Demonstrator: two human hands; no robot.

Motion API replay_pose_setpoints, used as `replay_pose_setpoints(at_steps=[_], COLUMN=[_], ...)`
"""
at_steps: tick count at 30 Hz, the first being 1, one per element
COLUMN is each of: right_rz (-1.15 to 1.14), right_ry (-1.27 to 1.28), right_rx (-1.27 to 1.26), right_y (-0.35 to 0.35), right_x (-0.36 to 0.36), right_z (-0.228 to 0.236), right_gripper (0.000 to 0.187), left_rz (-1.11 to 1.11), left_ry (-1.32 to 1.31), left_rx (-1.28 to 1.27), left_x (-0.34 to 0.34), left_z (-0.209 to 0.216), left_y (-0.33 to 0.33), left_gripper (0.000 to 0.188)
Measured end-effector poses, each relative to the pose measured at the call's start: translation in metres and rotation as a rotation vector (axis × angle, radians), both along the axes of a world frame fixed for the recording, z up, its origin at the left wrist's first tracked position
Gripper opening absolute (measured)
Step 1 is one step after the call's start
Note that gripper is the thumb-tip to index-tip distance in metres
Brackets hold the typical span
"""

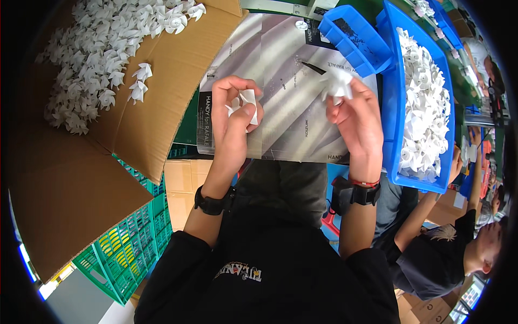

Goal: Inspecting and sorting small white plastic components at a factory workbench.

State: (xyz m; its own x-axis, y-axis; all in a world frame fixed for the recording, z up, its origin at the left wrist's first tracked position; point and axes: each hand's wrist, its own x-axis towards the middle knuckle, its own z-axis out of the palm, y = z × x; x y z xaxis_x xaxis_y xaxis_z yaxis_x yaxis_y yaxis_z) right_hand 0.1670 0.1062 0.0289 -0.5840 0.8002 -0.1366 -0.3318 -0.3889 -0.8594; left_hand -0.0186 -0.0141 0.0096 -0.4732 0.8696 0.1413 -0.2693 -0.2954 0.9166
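Above the printed cardboard sheet point(280, 108), my left hand point(233, 108) has its fingers curled around a small white fan impeller point(248, 99). Part of that impeller is hidden by the thumb and palm. To the right, my right hand point(358, 116) pinches another white fan impeller point(339, 83), which is smeared by motion. Just beyond the right hand, a thin black pointed tool point(314, 68) lies on the sheet. Near the sheet's far edge sits a small round white piece point(301, 25).
An open cardboard box point(178, 59) at the left holds a heap of white impellers point(116, 43). At the right, a long blue bin point(398, 156) holds more of them. A smaller blue bin point(372, 63) contains small black parts. Green crates point(124, 254) stand lower left; a co-worker point(437, 254) sits at the right.
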Motion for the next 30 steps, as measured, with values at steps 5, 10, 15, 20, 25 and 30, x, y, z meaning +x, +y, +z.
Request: replay_pose_setpoints(at_steps=[5, 10, 15, 20, 25, 30], right_rz=[-0.046, -0.058, 0.023, 0.03, 0.041, 0.018], right_ry=[-0.199, -0.475, -0.831, -0.987, -0.984, -0.879], right_rx=[0.258, 0.633, 1.107, 1.282, 1.308, 1.167], right_y=[0.003, 0.002, 0.003, 0.0, -0.003, -0.001], right_x=[-0.015, -0.04, -0.054, -0.061, -0.058, -0.053], right_z=[0.013, 0.014, -0.001, 0.0, -0.002, -0.005], right_gripper=[0.02, 0.01, 0.005, 0.006, 0.004, 0.006], left_rz=[0.032, -0.005, 0.018, 0.022, 0.033, 0.035], left_ry=[-0.03, -0.076, -0.035, -0.01, 0.03, 0.017], left_rx=[-0.021, -0.046, -0.084, -0.092, -0.102, -0.1], left_x=[0.003, 0.004, 0.006, 0.007, 0.006, 0.008], left_z=[0.002, 0.005, 0.004, 0.002, 0.005, 0.006], left_y=[-0.001, -0.002, 0.0, 0.001, -0.001, 0.001], left_gripper=[0.025, 0.023, 0.03, 0.027, 0.026, 0.026])
